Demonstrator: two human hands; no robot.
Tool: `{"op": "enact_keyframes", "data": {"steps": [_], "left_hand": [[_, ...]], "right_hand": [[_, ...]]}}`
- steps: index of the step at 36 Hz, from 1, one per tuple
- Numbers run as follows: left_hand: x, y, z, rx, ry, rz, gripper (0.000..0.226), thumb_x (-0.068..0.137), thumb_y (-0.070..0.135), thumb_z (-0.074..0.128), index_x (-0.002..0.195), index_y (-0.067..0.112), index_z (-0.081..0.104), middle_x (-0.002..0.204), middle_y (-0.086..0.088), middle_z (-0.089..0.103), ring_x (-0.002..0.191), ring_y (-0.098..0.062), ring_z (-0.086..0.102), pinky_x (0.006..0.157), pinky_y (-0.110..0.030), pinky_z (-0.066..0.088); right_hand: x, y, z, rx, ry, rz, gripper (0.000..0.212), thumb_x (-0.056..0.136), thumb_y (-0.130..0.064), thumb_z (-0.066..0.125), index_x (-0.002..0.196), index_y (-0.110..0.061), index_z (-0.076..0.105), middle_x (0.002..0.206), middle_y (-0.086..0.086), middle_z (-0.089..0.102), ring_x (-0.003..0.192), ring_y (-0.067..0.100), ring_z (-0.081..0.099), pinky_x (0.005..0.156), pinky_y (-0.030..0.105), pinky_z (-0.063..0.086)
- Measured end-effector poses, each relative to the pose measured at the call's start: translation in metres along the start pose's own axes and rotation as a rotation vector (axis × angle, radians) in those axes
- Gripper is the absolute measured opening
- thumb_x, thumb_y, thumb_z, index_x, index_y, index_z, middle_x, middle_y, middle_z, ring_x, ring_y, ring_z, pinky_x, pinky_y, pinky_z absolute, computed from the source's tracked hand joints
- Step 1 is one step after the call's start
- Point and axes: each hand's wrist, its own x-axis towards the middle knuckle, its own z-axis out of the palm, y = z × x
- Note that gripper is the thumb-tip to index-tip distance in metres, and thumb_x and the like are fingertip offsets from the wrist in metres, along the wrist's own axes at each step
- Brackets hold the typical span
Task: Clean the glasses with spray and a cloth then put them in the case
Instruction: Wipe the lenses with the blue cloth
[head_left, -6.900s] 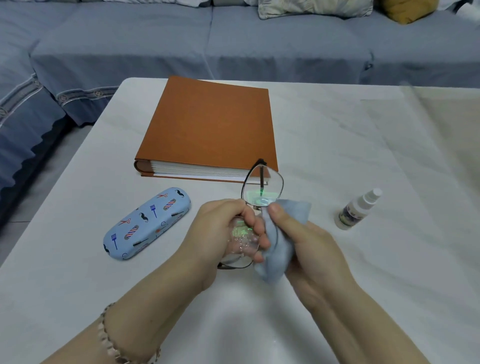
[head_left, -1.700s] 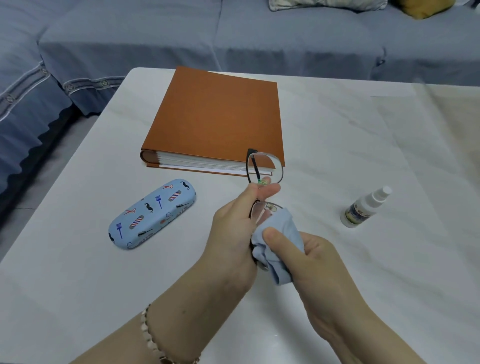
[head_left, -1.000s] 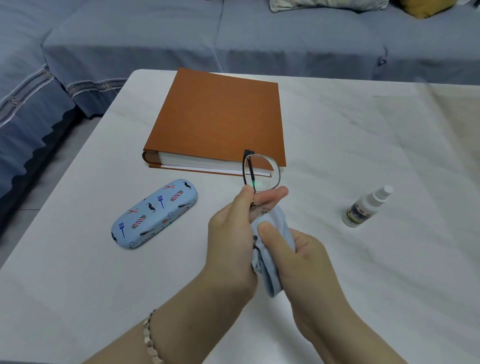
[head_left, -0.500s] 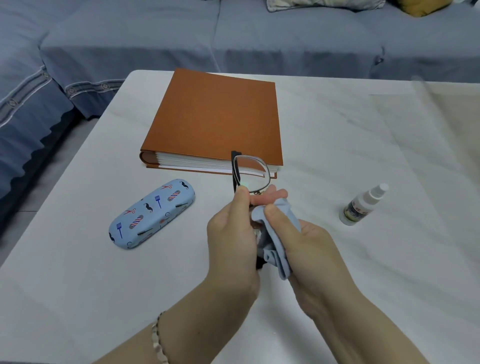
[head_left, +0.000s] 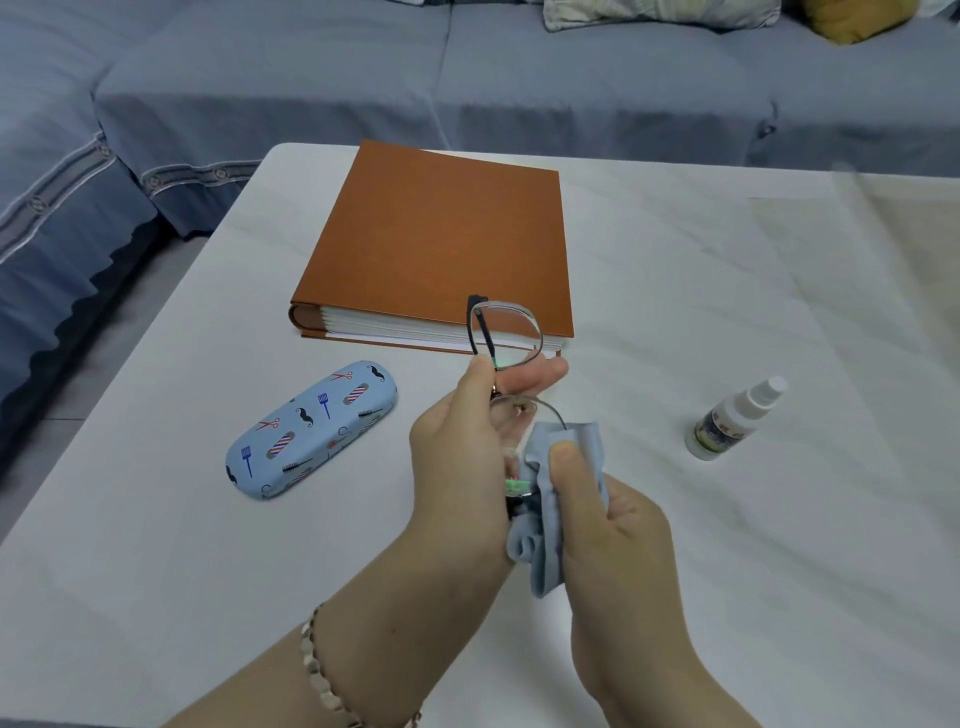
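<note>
My left hand (head_left: 460, 452) holds the dark-framed glasses (head_left: 505, 332) upright at the bridge, one lens sticking up above the fingers. My right hand (head_left: 613, 525) pinches a light blue cloth (head_left: 550, 535) over the lower lens, thumb pressed on the cloth. That lower lens is mostly covered. The blue patterned glasses case (head_left: 311, 428) lies closed on the table to the left of my hands. A small white spray bottle (head_left: 732, 418) stands to the right, apart from both hands.
A thick orange album (head_left: 441, 244) lies on the white marble table (head_left: 156, 545) just beyond my hands. A blue sofa (head_left: 467, 67) runs behind and to the left of the table.
My right hand and the cloth slid down from the bridge onto the lower lens. The glasses tilted slightly back to the right; case and bottle stayed put.
</note>
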Motion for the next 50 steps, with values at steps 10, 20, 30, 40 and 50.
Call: {"op": "enact_keyframes", "data": {"steps": [10, 20, 30, 40, 50], "left_hand": [[-0.009, -0.004, 0.000, 0.044, 0.002, 0.042, 0.045, 0.090, 0.029, 0.043, 0.061, 0.014, 0.075, 0.081, 0.000, 0.077, 0.079, -0.012, 0.072, 0.066, -0.022, 0.052], [-0.009, -0.008, 0.001, 0.108, 0.036, 0.077, 0.045, 0.091, 0.032, 0.043, 0.062, 0.021, 0.077, 0.077, 0.003, 0.077, 0.080, -0.009, 0.070, 0.073, -0.025, 0.051], [0.001, 0.007, -0.001, 0.212, 0.028, 0.136, 0.041, 0.090, 0.028, 0.043, 0.066, 0.016, 0.075, 0.073, 0.009, 0.076, 0.062, 0.002, 0.065, 0.049, -0.007, 0.046], [0.008, 0.024, -0.034, 0.667, -0.049, 0.115, 0.038, 0.090, 0.022, 0.045, 0.063, 0.016, 0.071, 0.073, 0.003, 0.077, 0.086, -0.016, 0.070, 0.087, -0.030, 0.052], [0.026, 0.060, -0.030, 1.725, -0.784, 0.540, 0.047, 0.079, 0.055, 0.050, 0.120, 0.032, 0.055, 0.133, 0.016, 0.049, 0.133, 0.000, 0.028, 0.110, -0.022, 0.023]], "right_hand": [[0.016, -0.011, -0.011, -0.009, -0.196, 0.151, 0.025, 0.063, -0.034, 0.068, 0.067, -0.009, 0.069, 0.059, 0.008, 0.067, 0.050, 0.017, 0.060, 0.048, 0.026, 0.047], [0.013, -0.008, 0.005, -0.062, -0.084, 0.072, 0.024, 0.079, -0.031, 0.063, 0.062, -0.014, 0.067, 0.051, -0.001, 0.065, 0.048, 0.009, 0.061, 0.045, 0.018, 0.047], [0.010, -0.016, 0.001, -0.165, -0.179, 0.004, 0.038, 0.081, -0.015, 0.060, 0.044, -0.011, 0.047, 0.031, -0.004, 0.049, 0.030, 0.006, 0.043, 0.036, 0.009, 0.035], [0.039, -0.028, -0.040, -0.335, -0.136, -0.130, 0.046, 0.084, -0.012, 0.057, 0.039, -0.012, 0.051, 0.041, 0.014, 0.043, 0.025, 0.014, 0.035, 0.032, 0.009, 0.030], [0.067, -0.046, -0.057, -0.773, -0.465, -0.114, 0.045, 0.086, -0.025, 0.054, 0.043, -0.015, 0.046, 0.034, -0.003, 0.037, 0.027, 0.005, 0.035, 0.034, 0.012, 0.028]]}}
